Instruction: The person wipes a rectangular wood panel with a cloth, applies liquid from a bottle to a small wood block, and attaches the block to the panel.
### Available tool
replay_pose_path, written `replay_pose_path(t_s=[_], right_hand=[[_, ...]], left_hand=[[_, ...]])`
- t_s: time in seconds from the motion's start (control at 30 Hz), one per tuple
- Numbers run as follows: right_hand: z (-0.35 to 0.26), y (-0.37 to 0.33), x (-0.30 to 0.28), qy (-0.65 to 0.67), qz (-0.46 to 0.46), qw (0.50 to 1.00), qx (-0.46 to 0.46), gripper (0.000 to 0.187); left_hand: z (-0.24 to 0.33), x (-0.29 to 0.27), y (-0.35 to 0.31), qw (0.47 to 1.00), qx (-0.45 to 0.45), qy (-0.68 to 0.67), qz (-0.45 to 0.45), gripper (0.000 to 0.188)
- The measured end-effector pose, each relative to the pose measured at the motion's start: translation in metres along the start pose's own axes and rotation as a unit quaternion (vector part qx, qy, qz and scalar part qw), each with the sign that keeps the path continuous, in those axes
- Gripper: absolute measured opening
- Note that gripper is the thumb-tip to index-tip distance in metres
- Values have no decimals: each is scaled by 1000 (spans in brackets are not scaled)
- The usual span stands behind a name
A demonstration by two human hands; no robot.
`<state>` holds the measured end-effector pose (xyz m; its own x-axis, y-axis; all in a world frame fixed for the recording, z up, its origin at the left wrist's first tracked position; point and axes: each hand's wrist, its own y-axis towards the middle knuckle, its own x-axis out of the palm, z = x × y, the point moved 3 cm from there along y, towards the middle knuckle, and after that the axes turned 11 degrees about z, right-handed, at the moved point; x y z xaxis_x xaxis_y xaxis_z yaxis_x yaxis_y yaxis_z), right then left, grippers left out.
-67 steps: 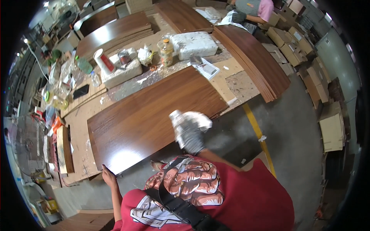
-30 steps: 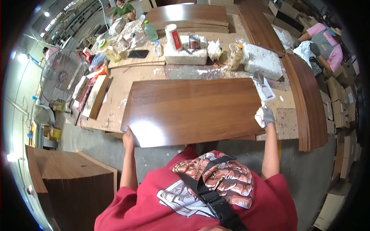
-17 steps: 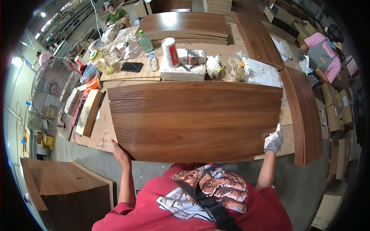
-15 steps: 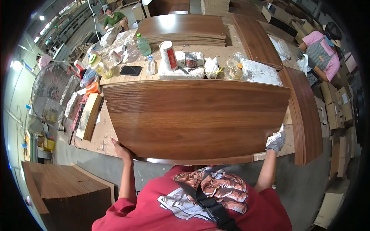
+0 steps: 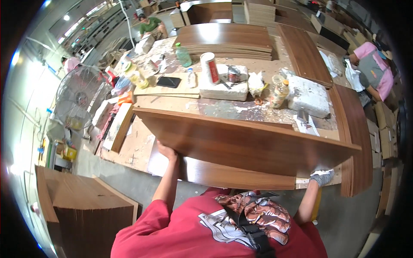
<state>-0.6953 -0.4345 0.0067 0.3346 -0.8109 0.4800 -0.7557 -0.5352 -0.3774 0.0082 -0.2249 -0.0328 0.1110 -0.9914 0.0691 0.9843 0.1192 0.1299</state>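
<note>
Our two hands are holding a wooden board [image 5: 241,144] tilted over the table [image 5: 135,148]

We are bearing the wooden board over the table's near side, its broad face turning toward us and its far long edge rising high. Our hands are standing well apart: the bare left hand [image 5: 167,151] is gripping near the lower left corner, and the gloved right hand [image 5: 322,177] is clasping the lower right one, a white cloth [image 5: 319,171] bunching between glove and wood. Some fingers are hiding from view. A second board [image 5: 236,177] is lying flat beneath; whether the two are touching, we cannot tell.

In our judgement, we should be sharing the weight evenly, letting neither end dip, and minding that no corner is scraping the glossy face below. The cloth could be slipping on smooth wood, so a firm right-hand grip would be helping.

Around the work, the table is showing pale spatters. Beyond the board, a phone [image 5: 168,81], a red-and-white cup [image 5: 210,69] on a foam block [image 5: 223,93] and an orange-capped bottle [image 5: 280,94] are sitting. Stacked boards [image 5: 223,36] are lying at the far side. Farther out, a fan [image 5: 77,96] is standing on the left, and a co-worker in pink sleeves [image 5: 373,68] is handling something white on the right.
</note>
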Motion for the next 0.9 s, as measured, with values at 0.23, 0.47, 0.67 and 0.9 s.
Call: replay_pose_path(t_s=[0.23,0.47,0.67,0.9], right_hand=[[0,-32,15,-75,-31,997,1,46],[-1,-14,2,40,-52,996,60,57],[-74,-31,8,-296,81,882,-359,44],[-235,-96,30,139,-191,929,-286,30]], left_hand=[[-41,-42,33,999,-25,-21,12,52],[97,-38,64,975,85,-176,-106,63],[177,-64,106,972,132,-153,-119,34],[182,-44,101,963,210,-91,-140,32]])
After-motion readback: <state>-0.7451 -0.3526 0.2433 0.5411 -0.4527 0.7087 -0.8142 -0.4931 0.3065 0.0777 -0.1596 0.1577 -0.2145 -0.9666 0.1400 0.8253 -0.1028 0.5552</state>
